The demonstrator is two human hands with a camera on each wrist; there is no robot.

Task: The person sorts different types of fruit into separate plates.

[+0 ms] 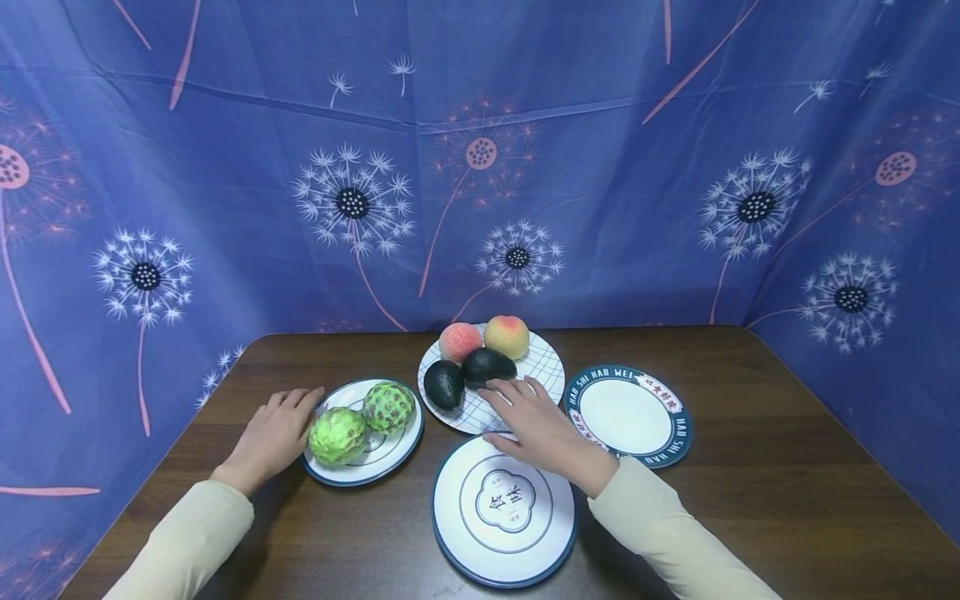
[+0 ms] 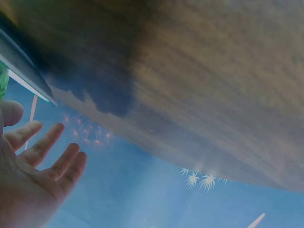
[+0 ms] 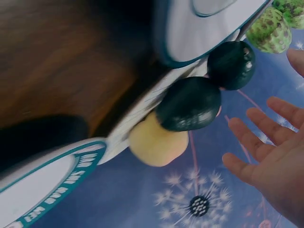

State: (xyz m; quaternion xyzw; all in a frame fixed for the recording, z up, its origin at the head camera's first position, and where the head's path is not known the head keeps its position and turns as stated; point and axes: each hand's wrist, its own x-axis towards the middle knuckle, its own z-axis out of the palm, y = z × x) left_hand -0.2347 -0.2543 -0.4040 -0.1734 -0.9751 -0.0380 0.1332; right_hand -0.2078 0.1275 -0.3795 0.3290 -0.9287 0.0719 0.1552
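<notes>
My left hand point(image 1: 276, 432) lies beside the left plate point(image 1: 330, 478), its fingers near the rim and nothing in its grasp. Two bumpy green custard apples point(image 1: 337, 437) sit on that plate. In the left wrist view the fingers point(image 2: 45, 142) are spread and relaxed. My right hand point(image 1: 538, 429) hovers with loosely extended fingers over the edge of the checked plate point(image 1: 543, 375), close to two dark avocados point(image 1: 487, 367). Behind the avocados are two peaches point(image 1: 507, 337). The right wrist view shows the palm point(image 3: 280, 175) holding nothing, apart from the avocados.
A white plate with blue rings point(image 1: 506, 546) stands at the front centre, apparently stacked. To the right lies a teal-rimmed plate point(image 1: 626, 421) with nothing on it. All rest on a brown wooden table point(image 1: 787, 467). A blue dandelion-print cloth point(image 1: 622, 250) hangs behind.
</notes>
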